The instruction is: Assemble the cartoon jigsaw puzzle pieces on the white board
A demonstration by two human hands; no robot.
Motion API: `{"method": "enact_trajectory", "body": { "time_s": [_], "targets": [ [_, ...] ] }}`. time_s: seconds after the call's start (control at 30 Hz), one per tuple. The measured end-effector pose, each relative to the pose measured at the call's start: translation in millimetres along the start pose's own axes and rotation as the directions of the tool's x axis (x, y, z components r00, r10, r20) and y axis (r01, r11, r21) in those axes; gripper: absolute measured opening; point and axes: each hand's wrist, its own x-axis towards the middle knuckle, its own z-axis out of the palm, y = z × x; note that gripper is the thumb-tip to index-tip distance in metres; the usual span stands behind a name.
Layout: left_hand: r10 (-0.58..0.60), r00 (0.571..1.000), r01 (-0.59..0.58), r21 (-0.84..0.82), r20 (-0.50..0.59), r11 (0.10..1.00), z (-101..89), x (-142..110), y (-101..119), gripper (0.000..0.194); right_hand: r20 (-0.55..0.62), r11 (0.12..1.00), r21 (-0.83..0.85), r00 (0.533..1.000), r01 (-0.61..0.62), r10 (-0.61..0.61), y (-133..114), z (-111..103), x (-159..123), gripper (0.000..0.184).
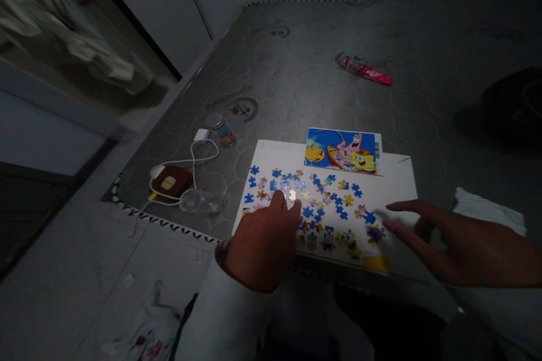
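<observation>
Many loose jigsaw pieces, mostly blue, yellow and pink, lie spread over a white board. My left hand is low over their left half, with thumb and index finger closed about a pale, shiny puzzle piece; the other fingers are hidden beneath the hand. Over the board's right edge my right hand is open, thumb and index finger stretched apart with nothing between them. The nearest pieces lie just left of its fingertips. A cartoon picture card rests at the board's far edge.
Left of the board are a small jar, a white charger cable, a brown box and a clear bottle. A red packet lies farther back. White tissue is beside my right hand.
</observation>
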Motion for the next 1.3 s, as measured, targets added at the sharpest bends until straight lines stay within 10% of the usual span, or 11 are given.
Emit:
{"method": "enact_trajectory", "body": {
  "time_s": [0.83,1.3],
  "targets": [
    [-0.017,1.000,0.017,0.002,-0.019,1.000,0.2,1.7,-1.4,0.051,-0.017,1.000,-0.019,1.000,0.013,-0.013,-2.1,2.2,-1.2,0.090],
    [-0.004,1.000,0.004,0.024,0.023,1.000,-0.3,4.4,-2.0,0.054,0.059,0.993,-0.113,0.997,-0.042,0.049,-11.2,-8.0,1.2,0.050]
  ]
}}
